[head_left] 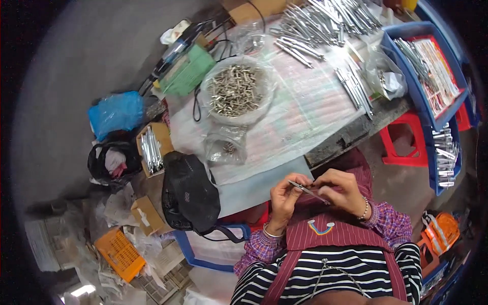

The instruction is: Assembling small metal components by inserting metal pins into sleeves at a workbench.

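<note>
Over my lap, in front of the table edge, both my hands are close together. Between thumb and fingers of my left hand is a slim silver metal rod, held at a slant with one end pointing to the lower right. My right hand is closed beside it, fingertips bent in toward the rod's middle. Whatever those fingertips pinch is too small and too covered to make out. On the table, a round tub lined with clear plastic is full of small metal pins.
Long silver rods are heaped at the table's far side, with a smaller group near its right edge. A blue tray stands at right, above a red stool. A black bag and a green bin are at left.
</note>
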